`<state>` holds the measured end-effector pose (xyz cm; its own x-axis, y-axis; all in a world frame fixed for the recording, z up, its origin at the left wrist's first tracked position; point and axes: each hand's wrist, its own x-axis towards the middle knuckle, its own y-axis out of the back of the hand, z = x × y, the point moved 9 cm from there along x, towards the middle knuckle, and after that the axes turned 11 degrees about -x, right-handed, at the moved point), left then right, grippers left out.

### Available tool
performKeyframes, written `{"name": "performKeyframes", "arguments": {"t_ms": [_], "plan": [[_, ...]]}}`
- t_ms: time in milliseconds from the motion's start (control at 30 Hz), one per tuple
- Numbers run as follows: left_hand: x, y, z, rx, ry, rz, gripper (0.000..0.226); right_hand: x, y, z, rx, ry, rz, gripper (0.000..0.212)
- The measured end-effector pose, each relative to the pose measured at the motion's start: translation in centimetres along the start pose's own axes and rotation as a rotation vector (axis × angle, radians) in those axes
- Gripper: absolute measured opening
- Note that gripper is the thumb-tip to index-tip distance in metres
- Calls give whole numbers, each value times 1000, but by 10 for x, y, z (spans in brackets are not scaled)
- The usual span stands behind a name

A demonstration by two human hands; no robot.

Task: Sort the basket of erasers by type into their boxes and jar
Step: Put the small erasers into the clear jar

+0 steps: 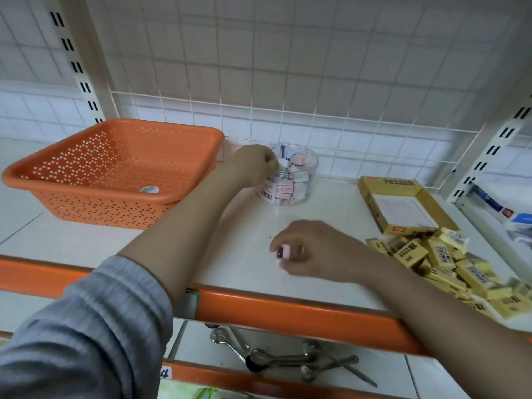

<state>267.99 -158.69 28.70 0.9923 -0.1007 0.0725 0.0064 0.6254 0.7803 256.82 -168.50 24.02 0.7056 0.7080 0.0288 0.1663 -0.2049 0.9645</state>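
An orange perforated basket (pixel 115 168) stands at the left of the shelf; only a round sticker shows inside it. Beside it is a clear jar (pixel 290 180) filled with small pastel erasers. My left hand (pixel 253 162) is at the jar's rim and pinches a small white eraser (pixel 280 162) over the opening. My right hand (pixel 311 251) hovers over the shelf and pinches a small pink eraser (pixel 285 251). An open yellow box (pixel 403 205) lies at the right, with a heap of yellow boxed erasers (pixel 449 266) in front of it.
The white shelf (pixel 244 226) has an orange front edge (pixel 288 309) and a wire grid back. Metal tools (pixel 282 358) lie on the shelf below. Blue and white packets (pixel 506 211) sit on the neighbouring shelf at the right.
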Motion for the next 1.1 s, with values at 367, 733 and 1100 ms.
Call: {"name": "performKeyframes", "arguments": {"t_ms": [367,733,1100], "plan": [[-30,11,-23,-265,25,257,39,77,92,117,157,-532,460,39],[-52,-4,-26,-414,91,235,49,61,44,172,733,-840,608,40],[-41,16,4,-195,-73,292,41,40,64,149,764,-831,565,36]]}}
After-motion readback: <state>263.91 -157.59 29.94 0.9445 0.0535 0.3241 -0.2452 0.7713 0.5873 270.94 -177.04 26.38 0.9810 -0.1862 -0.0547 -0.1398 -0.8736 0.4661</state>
